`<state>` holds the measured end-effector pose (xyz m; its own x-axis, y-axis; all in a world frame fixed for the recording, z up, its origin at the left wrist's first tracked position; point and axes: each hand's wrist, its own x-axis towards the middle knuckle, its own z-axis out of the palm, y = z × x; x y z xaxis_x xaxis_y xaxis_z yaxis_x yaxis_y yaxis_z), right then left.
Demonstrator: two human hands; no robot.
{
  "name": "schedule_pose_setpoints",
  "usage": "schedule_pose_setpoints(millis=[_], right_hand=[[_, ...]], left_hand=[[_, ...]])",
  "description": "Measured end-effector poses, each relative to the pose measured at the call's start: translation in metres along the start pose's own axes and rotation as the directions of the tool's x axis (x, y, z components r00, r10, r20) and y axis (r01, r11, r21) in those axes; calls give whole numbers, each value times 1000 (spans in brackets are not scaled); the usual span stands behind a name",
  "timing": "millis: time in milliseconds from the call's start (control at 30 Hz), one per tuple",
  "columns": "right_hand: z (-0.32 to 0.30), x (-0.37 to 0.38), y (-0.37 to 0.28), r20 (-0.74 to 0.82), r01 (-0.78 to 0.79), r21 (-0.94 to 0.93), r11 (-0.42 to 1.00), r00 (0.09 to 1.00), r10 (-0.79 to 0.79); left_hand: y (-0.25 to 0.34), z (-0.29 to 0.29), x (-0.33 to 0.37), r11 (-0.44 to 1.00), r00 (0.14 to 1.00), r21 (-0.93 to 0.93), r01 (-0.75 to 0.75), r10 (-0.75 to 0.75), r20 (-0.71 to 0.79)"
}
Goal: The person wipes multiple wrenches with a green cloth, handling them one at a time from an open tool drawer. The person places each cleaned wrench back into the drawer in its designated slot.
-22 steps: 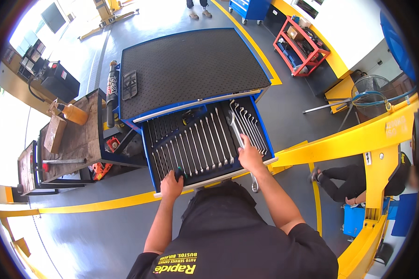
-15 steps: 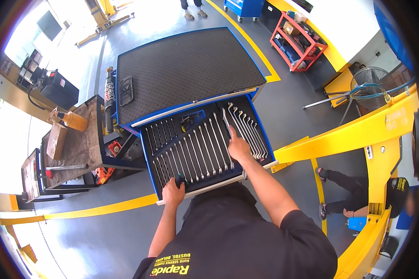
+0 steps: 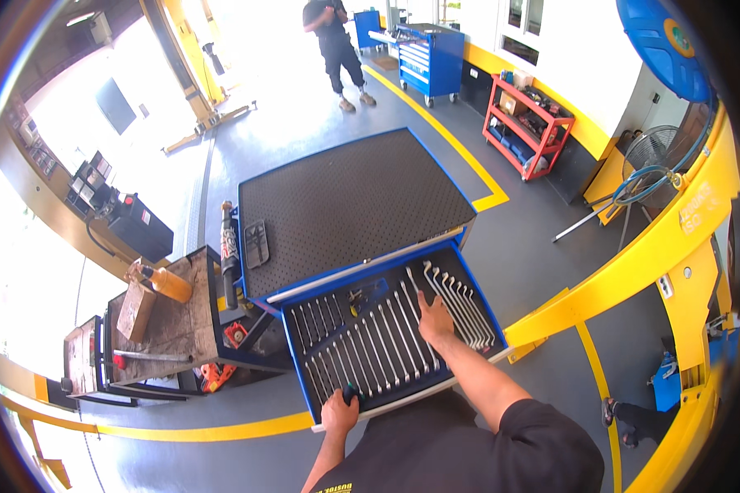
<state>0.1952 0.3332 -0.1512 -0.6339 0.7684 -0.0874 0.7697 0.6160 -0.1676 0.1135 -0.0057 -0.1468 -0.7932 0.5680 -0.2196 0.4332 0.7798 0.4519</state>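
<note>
Head cam: wrench (image 3: pixel 412 281) lowered into drawer (image 3: pixel 411 393), R grip (image 3: pixel 437 319) unclear, L grip (image 3: pixel 337 412) curled on grn obj (image 3: pixel 351 393).

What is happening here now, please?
A person is at the pulled-out drawer of a blue tool cabinet, where wrenches lie in rows. The right hand is over a long wrench; whether it grips is unclear. The left hand is at the drawer's front edge, beside a dark green object.
</note>
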Motion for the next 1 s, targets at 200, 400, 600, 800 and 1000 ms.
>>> schedule_pose_setpoints(millis=[200,400,600,800,1000], right_hand=[[-20,-5,0,117,25,29,999,993,-28],[-21,-68,19,114,73,12,997,991,-73],[-9,-103,39,131,133,-105,986,984,-119],[-6,-85,42,237,184,-122,975,960,-151],[3,-64,42,186,216,-111,970,963,-194]], left_hand=[[2,-2,0,999,1000,-30,-13,12,-29],[2,-1,-2,1000,999,-6,1,-2,-35],[2,1,1,1000,1000,14,18,-18,-1],[-1,1,6,1000,999,15,-27,27,-20],[-2,2,19,998,999,28,-47,47,11]])
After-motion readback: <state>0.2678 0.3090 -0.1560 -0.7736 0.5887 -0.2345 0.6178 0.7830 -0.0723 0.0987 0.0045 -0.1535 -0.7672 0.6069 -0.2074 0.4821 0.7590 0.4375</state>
